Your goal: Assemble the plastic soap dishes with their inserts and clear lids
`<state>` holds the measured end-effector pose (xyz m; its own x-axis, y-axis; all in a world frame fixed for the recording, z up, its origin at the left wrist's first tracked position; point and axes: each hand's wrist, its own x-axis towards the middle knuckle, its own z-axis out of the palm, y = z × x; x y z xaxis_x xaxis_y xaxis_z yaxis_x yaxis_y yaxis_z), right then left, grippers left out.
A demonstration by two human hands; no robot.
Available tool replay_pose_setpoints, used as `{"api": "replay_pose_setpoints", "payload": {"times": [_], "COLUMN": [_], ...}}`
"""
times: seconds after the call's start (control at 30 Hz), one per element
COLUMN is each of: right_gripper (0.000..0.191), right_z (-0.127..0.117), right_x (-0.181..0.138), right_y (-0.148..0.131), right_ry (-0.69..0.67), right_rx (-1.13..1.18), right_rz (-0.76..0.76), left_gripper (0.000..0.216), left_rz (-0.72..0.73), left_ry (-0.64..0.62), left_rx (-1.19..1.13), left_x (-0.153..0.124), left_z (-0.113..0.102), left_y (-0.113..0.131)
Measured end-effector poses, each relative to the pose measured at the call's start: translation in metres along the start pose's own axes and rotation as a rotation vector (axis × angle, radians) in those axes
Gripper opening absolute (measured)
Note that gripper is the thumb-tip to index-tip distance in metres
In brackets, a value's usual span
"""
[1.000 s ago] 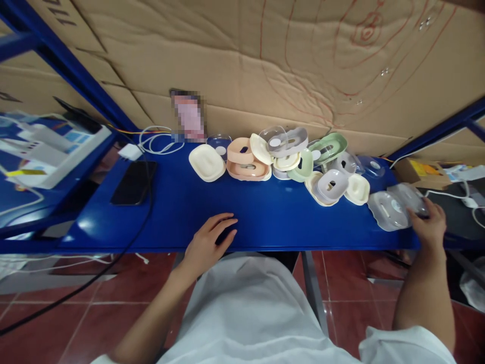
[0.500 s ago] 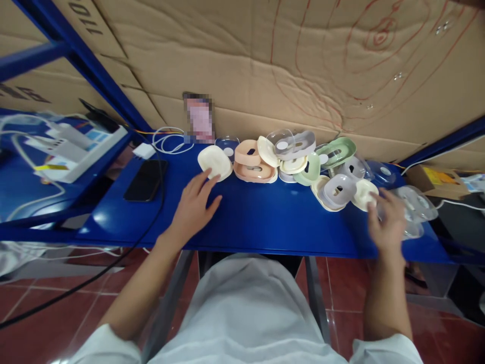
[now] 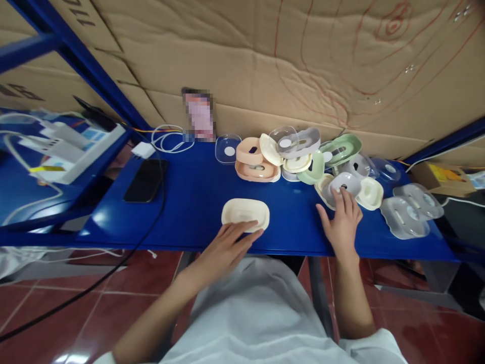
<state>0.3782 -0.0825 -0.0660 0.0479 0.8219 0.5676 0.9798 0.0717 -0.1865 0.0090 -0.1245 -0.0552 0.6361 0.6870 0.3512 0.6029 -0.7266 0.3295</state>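
Cream dish (image 3: 242,206), now at the lower centre of the frame, lying on the blue desk (image 3: 197,202) near its front edge. No longer at the left end of the pile: well apart from the other pieces, so easier, by the look of it, to handle alone.

At mid-left, a black phone (image 3: 143,183). Then, left of upper centre, a clear lid (image 3: 228,141) with a round white label, fully exposed without the cream dish in front. Below, at lower centre, the left hand (image 3: 223,252), fingers laid over the dish's near rim; impossible to tell whether gripping.

Right of that, above mid-frame, two peach pieces (image 3: 248,173), touching, then a heap (image 3: 299,163) of cream, lavender and green pieces. At centre-right, the right hand (image 3: 344,225), newly shifted left; thumb and fingers spread, fingertips over a lavender dish (image 3: 350,181), seemingly touching, not closed around it. Suggests attention now on this piece rather than on the small cream piece (image 3: 370,194) beside it. Farthest right, two clear covers (image 3: 403,225), partly overlapping.
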Motion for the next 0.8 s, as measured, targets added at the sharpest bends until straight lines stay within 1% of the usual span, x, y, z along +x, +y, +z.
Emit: {"api": "replay_pose_setpoints", "payload": {"times": [0.03,0.07,0.17,0.2,0.27,0.33,0.4,0.47,0.53,0.6,0.67,0.7,0.77,0.8], "right_gripper": [0.061,0.060,0.041,0.036,0.029,0.026,0.029,0.033,0.034,0.032,0.027,0.031,0.046,0.047], "right_z": [0.002,0.003,0.001,-0.003,-0.016,-0.031,-0.043,-0.048,-0.045,-0.035,-0.024,-0.018,-0.010,-0.008], "right_x": [0.002,0.004,0.003,0.000,-0.009,-0.022,-0.036,-0.046,-0.049,-0.045,-0.036,-0.031,-0.022,-0.018], "right_y": [0.008,0.014,0.022,0.020,0.011,-0.005,-0.025,-0.045,-0.064,-0.079,-0.090,-0.095,-0.103,-0.106], "right_ry": [-0.006,-0.015,0.014,0.046,0.112,0.115,0.016,-0.136,-0.282,-0.393,-0.451,-0.461,-0.456,-0.445], "right_rx": [-0.030,-0.040,0.018,0.057,0.163,0.302,0.453,0.590,0.694,0.758,0.763,0.744,0.681,0.647], "right_rz": [0.038,0.060,0.048,0.028,-0.025,-0.095,-0.184,-0.267,-0.340,-0.396,-0.440,-0.461,-0.507,-0.531], "left_gripper": [0.048,0.047,0.038,0.034,0.028,0.029,0.041,0.056,0.069,0.078,0.082,0.083,0.083,0.083], "left_rz": [0.006,-0.019,-0.159,-0.188,-0.184,-0.156,-0.165,-0.208,-0.236,-0.227,-0.211,-0.210,-0.222,-0.227], "left_ry": [0.025,0.058,0.135,0.141,0.139,0.158,0.197,0.233,0.245,0.238,0.221,0.216,0.216,0.219], "left_rx": [-0.018,-0.015,0.051,0.060,0.029,-0.025,-0.057,-0.067,-0.072,-0.068,-0.075,-0.089,-0.127,-0.141], "left_x": [-0.002,-0.003,-0.005,-0.006,-0.008,-0.011,-0.013,-0.013,-0.013,-0.012,-0.012,-0.011,-0.012,-0.012], "left_z": [0.001,0.003,0.010,0.012,0.016,0.018,0.018,0.018,0.017,0.017,0.016,0.016,0.016,0.015], "left_y": [0.003,0.003,-0.002,-0.005,-0.009,-0.010,-0.010,-0.009,-0.010,-0.011,-0.011,-0.012,-0.012,-0.012]}}
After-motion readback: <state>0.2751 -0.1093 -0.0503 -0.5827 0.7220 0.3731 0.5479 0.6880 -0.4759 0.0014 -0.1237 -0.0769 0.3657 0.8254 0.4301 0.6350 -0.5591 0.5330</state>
